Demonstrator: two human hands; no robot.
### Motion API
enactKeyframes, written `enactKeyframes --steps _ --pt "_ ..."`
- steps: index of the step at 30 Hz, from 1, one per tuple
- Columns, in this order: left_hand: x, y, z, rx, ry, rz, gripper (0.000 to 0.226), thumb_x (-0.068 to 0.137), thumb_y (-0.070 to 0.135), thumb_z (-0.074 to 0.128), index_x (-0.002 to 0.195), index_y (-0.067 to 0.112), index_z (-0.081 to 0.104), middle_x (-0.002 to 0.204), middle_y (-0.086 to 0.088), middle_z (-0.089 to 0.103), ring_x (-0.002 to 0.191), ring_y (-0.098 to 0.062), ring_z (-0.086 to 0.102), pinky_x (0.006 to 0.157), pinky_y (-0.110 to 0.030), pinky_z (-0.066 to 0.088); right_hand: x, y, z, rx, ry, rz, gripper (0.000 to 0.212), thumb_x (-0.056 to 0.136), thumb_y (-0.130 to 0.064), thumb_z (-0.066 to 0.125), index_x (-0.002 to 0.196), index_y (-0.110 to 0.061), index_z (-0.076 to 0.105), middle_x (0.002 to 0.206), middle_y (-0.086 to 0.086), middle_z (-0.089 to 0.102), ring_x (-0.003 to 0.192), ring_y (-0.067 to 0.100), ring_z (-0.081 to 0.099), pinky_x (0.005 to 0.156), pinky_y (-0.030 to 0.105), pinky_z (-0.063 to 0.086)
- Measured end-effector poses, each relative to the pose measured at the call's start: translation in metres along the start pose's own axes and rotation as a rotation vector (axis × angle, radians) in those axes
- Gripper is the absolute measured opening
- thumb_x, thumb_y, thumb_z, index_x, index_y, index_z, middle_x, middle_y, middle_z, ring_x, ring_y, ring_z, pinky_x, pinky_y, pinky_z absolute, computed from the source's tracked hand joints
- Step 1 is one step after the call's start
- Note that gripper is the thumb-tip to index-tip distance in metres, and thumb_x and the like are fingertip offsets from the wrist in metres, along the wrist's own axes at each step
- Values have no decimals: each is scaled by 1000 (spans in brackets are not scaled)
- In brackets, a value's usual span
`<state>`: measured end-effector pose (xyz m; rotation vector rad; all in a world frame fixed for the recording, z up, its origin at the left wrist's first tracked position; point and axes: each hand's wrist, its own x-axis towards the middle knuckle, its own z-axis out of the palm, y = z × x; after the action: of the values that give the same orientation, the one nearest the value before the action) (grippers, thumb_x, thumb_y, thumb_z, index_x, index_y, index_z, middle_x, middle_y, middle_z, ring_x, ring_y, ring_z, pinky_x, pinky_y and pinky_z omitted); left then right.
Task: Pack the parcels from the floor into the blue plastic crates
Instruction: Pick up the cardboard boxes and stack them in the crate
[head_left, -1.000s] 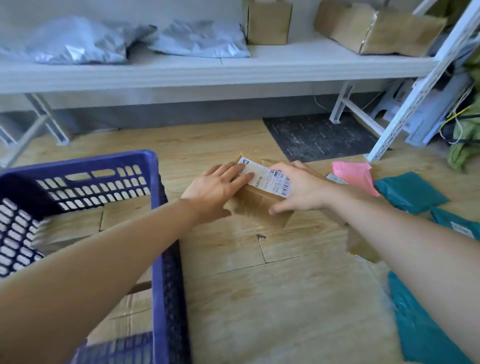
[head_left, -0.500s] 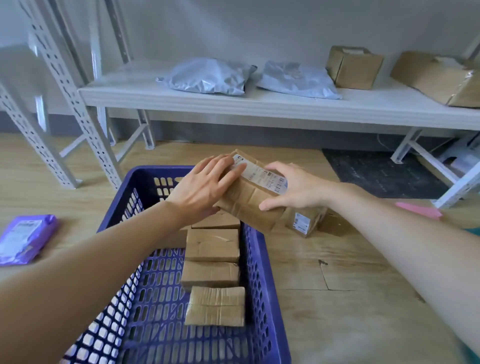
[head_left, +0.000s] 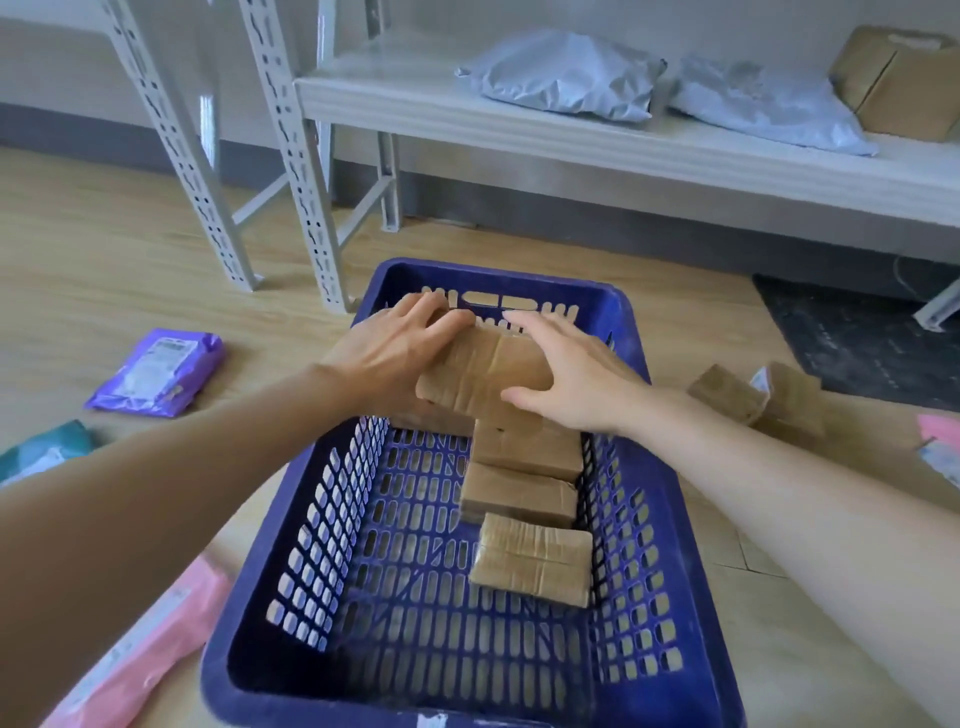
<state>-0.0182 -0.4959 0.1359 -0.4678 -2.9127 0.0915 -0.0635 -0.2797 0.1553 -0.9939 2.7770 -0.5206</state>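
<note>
Over the blue crate (head_left: 291, 525), far end, left hand (head_left: 387, 358) and right hand (head_left: 571, 376) clasp a brown parcel (head_left: 480, 371) (long axis crosswise), seemingly above the row below

Soft, bright daylight; faint shadows, slight motion blur, wide-angle bending at edges.

You are in a parcel storeroom, the sort where shipments get sorted. Behind the blue crate (head_left: 519, 283) stands white slotted-steel racking (head_left: 300, 171), and its low shelf (head_left: 571, 140) carries grey mailer bags (head_left: 561, 78) and a cardboard box (head_left: 898, 83). Inside the crate, taped brown parcels (head_left: 524, 499) lie in a row. More boxes (head_left: 727, 392) sit on the wood floor (head_left: 130, 249) right of the crate. Left of it lie labelled purple (head_left: 156, 371), teal (head_left: 41, 452) and pink mailers (head_left: 140, 654).
</note>
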Motion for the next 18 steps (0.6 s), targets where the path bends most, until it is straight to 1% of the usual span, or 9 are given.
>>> enactKeyframes --steps 1,3,5,6,9,11,14,16,18 --pt "-2 -3 0 -23 -33 -24 103 59 58 80 138 23 25 133 -4 39 120 -24 42 87 -35 47 0 -5 8 -55 26 -38 82 82 -49 66 148 -34 19 153 -6 26 137 23 32 110 41 32" --pt "-7 -6 0 -42 -98 -47 105 58 63 77 139 23 24 132 -2 38 119 -23 42 84 -34 47 2 -10 23 -158 57 -103 89 79 -54 66 149 -29 16 153 -5 25 140 20 26 116 41 21" --pt "-10 -10 0 -44 -172 -67 104 58 57 78 140 23 23 130 -2 38 117 -23 42 84 -35 47 2 -12 36 -262 70 -156 97 76 -58 68 150 -25 15 154 -4 22 142 17 21 119 39 9" --pt "-11 -13 1 -41 -206 -80 103 58 54 80 139 24 23 128 -2 39 115 -23 43 85 -35 48 1 -12 41 -300 66 -176 100 74 -58 70 150 -23 14 154 -3 20 142 17 20 119 37 7" --pt "-13 -21 6 -6 -276 -95 102 57 49 81 137 26 23 124 -2 41 111 -23 45 84 -38 49 -1 -11 54 -345 46 -189 103 74 -48 74 151 -17 13 154 0 17 142 19 19 117 33 10" --pt "-13 -23 11 10 -312 -98 102 57 50 81 137 26 22 123 -1 41 109 -22 45 81 -37 51 0 -8 60 -336 36 -171 101 76 -41 76 151 -13 13 154 3 17 142 20 21 116 32 15" --pt "-9 -24 15 30 -344 -91 103 56 54 79 137 27 22 120 -1 42 107 -20 46 76 -35 51 3 -6 68 -299 11 -133 101 76 -37 77 151 -11 13 154 3 20 141 20 24 115 33 23" --pt "-4 -25 18 53 -355 -73 102 57 57 77 138 26 22 118 -1 42 106 -19 45 72 -30 46 5 -3 72 -285 -1 -114 101 76 -37 77 150 -11 14 153 3 21 140 20 28 114 34 27" --pt "0 -25 21 58 -367 -64 102 58 58 76 138 26 21 118 0 42 105 -18 43 69 -28 40 7 0 74 -275 -9 -99 100 77 -38 76 150 -12 13 154 2 20 139 21 30 112 34 29"
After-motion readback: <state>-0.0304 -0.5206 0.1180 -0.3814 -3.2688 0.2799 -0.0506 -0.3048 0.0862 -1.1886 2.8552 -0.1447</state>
